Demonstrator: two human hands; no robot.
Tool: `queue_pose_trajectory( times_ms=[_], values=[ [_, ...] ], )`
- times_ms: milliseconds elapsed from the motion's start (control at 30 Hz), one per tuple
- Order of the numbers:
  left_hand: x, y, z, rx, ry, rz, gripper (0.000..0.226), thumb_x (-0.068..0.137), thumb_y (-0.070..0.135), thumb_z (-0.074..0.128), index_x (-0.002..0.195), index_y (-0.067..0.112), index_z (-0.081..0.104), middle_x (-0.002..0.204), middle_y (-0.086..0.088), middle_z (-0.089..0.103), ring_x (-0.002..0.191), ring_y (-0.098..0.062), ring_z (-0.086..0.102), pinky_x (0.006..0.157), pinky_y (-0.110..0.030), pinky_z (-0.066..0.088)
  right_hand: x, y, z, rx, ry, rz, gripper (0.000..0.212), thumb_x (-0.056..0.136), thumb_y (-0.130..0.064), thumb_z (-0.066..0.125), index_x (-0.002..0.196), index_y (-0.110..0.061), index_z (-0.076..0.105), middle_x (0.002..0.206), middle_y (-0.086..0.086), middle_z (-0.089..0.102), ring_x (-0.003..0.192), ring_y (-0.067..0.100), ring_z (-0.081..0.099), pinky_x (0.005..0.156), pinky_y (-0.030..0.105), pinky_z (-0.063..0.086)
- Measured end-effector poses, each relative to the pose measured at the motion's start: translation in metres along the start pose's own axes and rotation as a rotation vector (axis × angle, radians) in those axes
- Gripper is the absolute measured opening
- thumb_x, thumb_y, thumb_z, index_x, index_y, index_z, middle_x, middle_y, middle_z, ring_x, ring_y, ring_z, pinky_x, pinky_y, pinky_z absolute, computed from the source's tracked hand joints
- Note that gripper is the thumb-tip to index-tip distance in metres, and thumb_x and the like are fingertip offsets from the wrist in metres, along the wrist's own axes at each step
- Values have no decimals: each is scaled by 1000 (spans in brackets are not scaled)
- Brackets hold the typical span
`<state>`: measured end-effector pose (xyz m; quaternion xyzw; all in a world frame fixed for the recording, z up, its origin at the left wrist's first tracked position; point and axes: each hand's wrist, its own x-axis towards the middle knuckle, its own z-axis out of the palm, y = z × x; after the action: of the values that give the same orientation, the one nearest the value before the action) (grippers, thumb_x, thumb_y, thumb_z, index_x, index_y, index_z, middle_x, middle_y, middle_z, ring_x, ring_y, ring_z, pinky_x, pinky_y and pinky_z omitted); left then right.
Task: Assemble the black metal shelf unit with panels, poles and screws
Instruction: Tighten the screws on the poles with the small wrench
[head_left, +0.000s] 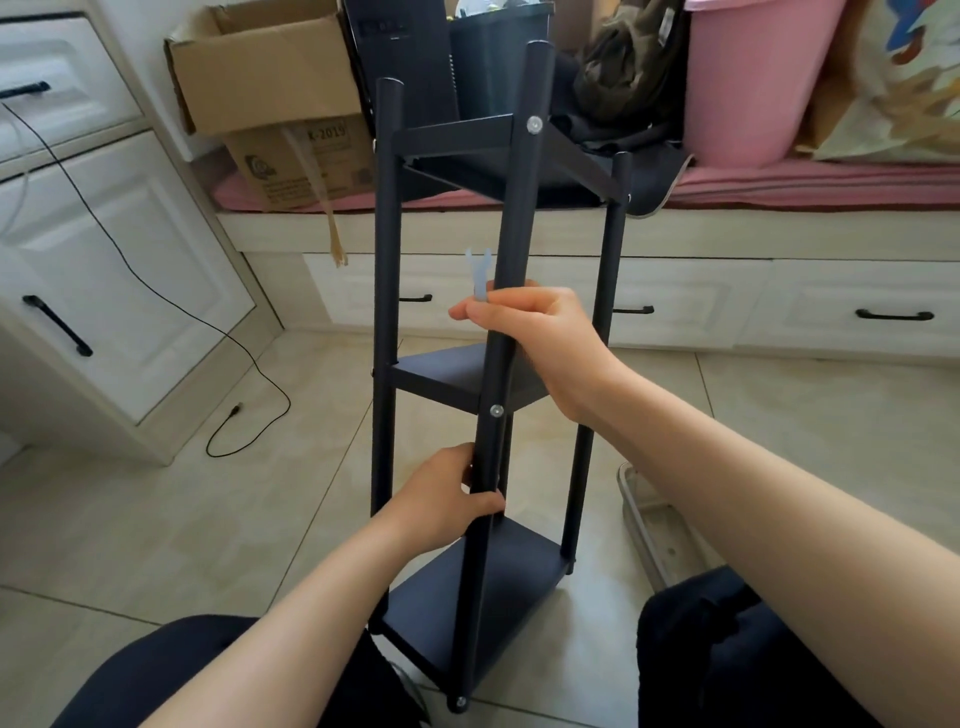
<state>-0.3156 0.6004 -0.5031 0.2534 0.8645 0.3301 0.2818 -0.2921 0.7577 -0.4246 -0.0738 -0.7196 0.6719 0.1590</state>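
The black metal shelf unit (519, 582) stands on the tiled floor between my knees, with three panels fixed between black poles. Silver screws show on the near pole (511, 218) at the top panel (534, 123), the middle panel (497, 411) and the foot (460, 702). My left hand (441, 499) grips the near pole just below the middle panel. My right hand (535, 338) wraps the same pole higher up and also pinches a small pale blue plastic wrench (480, 275), its forked end pointing up.
White cabinets with black handles stand left and across the back. A black cable (244, 364) trails over the floor at left. On the pink-cushioned bench sit a cardboard box (270, 98), a pink bin (753, 78) and bags. A wire rack edge (644, 525) lies right of the shelf.
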Motion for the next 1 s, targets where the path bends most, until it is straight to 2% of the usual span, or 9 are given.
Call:
queue_pose_trajectory(
  times_ms=[100, 233, 333, 400, 467, 533, 767, 900, 1000],
  values=[
    [1, 0, -2, 4, -2, -6, 21, 93, 20, 70, 108, 25, 57, 108, 2, 67, 103, -18, 65, 92, -38, 58, -7, 5, -9, -43, -3, 1, 13, 92, -23, 67, 88, -26, 79, 95, -21, 72, 120, 15, 56, 112, 44, 38],
    [2, -3, -5, 14, 0, -25, 22, 93, 18, 70, 110, 23, 58, 109, 0, 66, 101, -19, 66, 91, -39, 58, -16, 17, -20, -130, 27, 9, 12, 89, -25, 70, 85, -23, 81, 108, -1, 65, 114, 15, 54, 102, 36, 42],
    [3, -2, -5, 26, 24, -20, 25, 93, 18, 69, 115, 21, 57, 110, 1, 65, 102, -19, 65, 90, -38, 59, -25, 26, -28, -204, 71, 9, 12, 87, -25, 72, 78, -21, 80, 91, 0, 63, 84, 4, 58, 75, 20, 42],
    [3, -2, -6, 22, 34, -28, 25, 94, 18, 69, 114, 21, 56, 110, 1, 64, 103, -20, 65, 89, -38, 59, -31, 34, -35, -340, 35, -21, 16, 88, -23, 72, 75, -16, 79, 68, 2, 59, 56, 5, 47, 58, 15, 37],
    [3, -2, -6, 13, 43, -36, 24, 94, 16, 69, 112, 22, 55, 109, 0, 64, 102, -21, 65, 86, -35, 59, -37, 41, -39, -488, -23, -7, 15, 89, -23, 71, 78, -18, 80, 51, -11, 53, 47, 4, 41, 48, 11, 32],
    [2, -2, -7, 18, 56, -38, 24, 94, 16, 69, 111, 23, 54, 106, 2, 64, 100, -21, 65, 83, -32, 58, -42, 51, -41, -592, -71, 67, 14, 89, -22, 70, 79, -19, 79, 47, -19, 55, 46, 1, 46, 46, 10, 33],
    [1, -4, -7, 24, 66, -37, 24, 93, 16, 69, 112, 22, 55, 99, 7, 62, 97, -19, 65, 88, -36, 59, -47, 79, -30, -642, -227, 380, 19, 93, -20, 61, 87, -13, 78, 58, -3, 56, 54, 15, 49, 52, 24, 46],
    [2, -6, -7, 33, 69, -41, 24, 93, 16, 69, 110, 24, 54, 97, 9, 61, 96, -18, 65, 89, -37, 59, -43, 85, -19, -646, -212, 354, 23, 94, -18, 58, 79, -20, 75, 57, -12, 58, 52, 3, 52, 46, 9, 38],
    [2, -8, -8, 57, 80, -30, 23, 92, 16, 70, 108, 25, 55, 96, 9, 62, 92, -13, 64, 86, -35, 58, -39, 88, -10, -654, -183, 313, 28, 96, -18, 56, 74, -26, 70, 61, -13, 58, 56, 1, 53, 52, 11, 37]
  ],
)
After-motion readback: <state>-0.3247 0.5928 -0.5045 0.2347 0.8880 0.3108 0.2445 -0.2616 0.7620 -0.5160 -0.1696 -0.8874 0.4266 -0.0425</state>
